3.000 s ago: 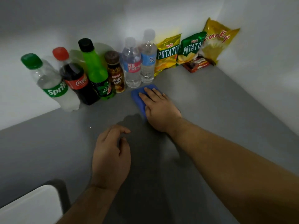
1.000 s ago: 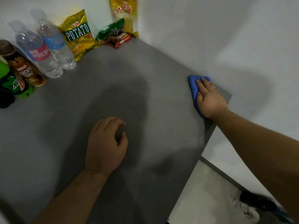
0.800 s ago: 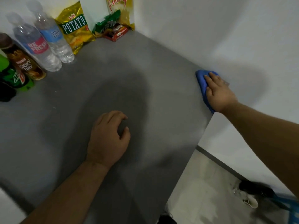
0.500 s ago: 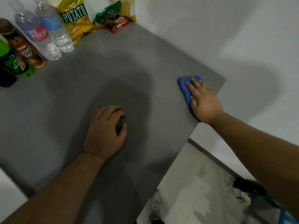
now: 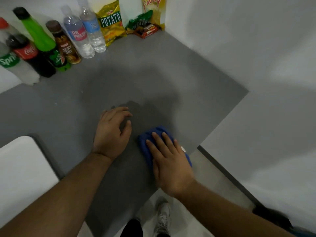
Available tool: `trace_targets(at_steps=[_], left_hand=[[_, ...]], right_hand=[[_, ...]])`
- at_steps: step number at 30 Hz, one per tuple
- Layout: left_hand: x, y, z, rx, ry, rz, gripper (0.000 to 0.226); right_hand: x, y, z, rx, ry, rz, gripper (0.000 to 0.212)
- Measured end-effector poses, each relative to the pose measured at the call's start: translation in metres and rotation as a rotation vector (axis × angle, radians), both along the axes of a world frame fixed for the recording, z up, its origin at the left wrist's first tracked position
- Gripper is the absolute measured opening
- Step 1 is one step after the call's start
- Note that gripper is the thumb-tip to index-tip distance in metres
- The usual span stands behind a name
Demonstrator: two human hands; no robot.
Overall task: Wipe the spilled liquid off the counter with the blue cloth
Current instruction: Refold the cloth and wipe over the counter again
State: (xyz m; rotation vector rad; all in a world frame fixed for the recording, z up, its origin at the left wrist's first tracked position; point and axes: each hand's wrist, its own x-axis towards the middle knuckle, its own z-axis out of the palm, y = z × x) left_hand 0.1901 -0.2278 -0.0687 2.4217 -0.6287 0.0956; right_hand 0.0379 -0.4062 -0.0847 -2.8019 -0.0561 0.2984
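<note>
The soft, bunched blue cloth lies near the front edge of the grey bench. The right hand presses it flat, fingers straight, no closed grip. It looks light and limp, best pressed mid-cloth. The left hand rests just beside it, loosely curled and empty. The dark patch may be only shadow.

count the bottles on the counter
6, along the back wall, left to right: Sprite, Coca-Cola, Mountain Dew, Lucky Day, Refresh water, blue-label water. More may hide past the left edge.
</note>
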Motion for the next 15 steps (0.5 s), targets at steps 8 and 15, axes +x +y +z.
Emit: trace_targets(at_steps=[8,15], left_hand=[[-0.036,0.056,0.008,-0.166,0.058,0.238,0.024],[-0.040,0.097,0.016,-0.206,0.076,0.330,0.027]], right_hand=[[-0.026,0.105,-0.006,0.091,0.014,0.326,0.060],[0.004,0.051,-0.007,-0.009,-0.106,0.262,0.059]])
